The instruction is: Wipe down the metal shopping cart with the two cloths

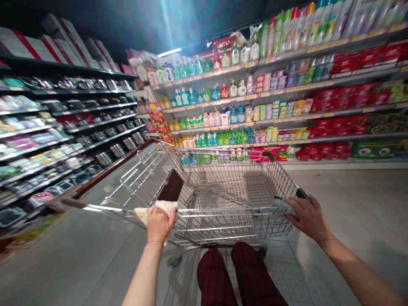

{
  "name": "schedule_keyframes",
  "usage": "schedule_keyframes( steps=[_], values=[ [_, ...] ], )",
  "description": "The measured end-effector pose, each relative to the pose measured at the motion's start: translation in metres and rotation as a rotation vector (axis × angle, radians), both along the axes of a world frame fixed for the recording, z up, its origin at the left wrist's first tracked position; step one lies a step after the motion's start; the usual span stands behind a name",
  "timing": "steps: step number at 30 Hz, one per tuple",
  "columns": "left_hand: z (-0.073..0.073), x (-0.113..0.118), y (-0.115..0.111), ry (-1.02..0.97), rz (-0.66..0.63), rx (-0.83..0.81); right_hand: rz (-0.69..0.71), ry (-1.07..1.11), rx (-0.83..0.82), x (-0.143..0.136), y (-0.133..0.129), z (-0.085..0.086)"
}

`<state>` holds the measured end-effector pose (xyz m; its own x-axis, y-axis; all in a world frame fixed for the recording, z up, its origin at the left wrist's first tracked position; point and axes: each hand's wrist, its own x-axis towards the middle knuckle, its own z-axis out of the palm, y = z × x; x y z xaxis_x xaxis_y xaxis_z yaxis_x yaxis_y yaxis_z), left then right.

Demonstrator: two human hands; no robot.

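A wire shopping cart stands side-on before me, its basket bare inside. My left hand is closed round a cream cloth that lies over the near top rail. Further right, near the cart's dark corner piece, my right hand presses a grey cloth onto the same rail, fingers curled over it. The brown push handle is at the cart's left end, beside a folding wire seat with a brown panel. Both hands' fingertips are partly hidden by the cloths and rail.
Shelves of pump bottles, tubs and red packages run behind the cart. On the left, blurred shelves hold metal pots and housewares. Grey tiled floor extends right of the cart. My knees are close to its near side.
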<state>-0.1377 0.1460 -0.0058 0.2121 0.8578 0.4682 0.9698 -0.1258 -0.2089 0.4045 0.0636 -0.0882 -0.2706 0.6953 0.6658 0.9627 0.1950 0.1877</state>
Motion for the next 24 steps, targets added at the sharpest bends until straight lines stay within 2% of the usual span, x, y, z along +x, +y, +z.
schedule_keyframes(
  steps=[3, 5, 7, 11, 15, 17, 19, 24],
  values=[
    [0.014, -0.032, 0.006, 0.015, 0.136, 0.001, -0.008, 0.017, 0.026, -0.003, 0.001, -0.003],
    [0.022, -0.041, 0.010, 0.010, 0.181, -0.021, -0.023, 0.051, 0.024, -0.007, 0.001, -0.002],
    [0.030, -0.039, 0.012, 0.011, 0.208, -0.075, -0.018, 0.083, -0.036, -0.009, 0.001, 0.003],
    [0.046, -0.027, 0.013, 0.070, 0.207, -0.241, 0.048, 0.169, -0.347, -0.003, 0.006, 0.026],
    [0.058, -0.017, 0.009, 0.083, 0.236, -0.344, 0.041, 0.268, -0.656, 0.000, 0.015, 0.048],
    [0.060, -0.004, 0.007, 0.055, 0.211, -0.378, 0.069, 0.292, -0.715, -0.005, 0.020, 0.054],
    [0.057, 0.019, 0.003, 0.006, 0.147, -0.422, 0.127, 0.299, -0.751, -0.014, 0.024, 0.059],
    [0.042, 0.115, -0.007, -0.084, -0.044, -0.484, 0.183, 0.304, -0.863, -0.062, 0.033, 0.078]
  ],
)
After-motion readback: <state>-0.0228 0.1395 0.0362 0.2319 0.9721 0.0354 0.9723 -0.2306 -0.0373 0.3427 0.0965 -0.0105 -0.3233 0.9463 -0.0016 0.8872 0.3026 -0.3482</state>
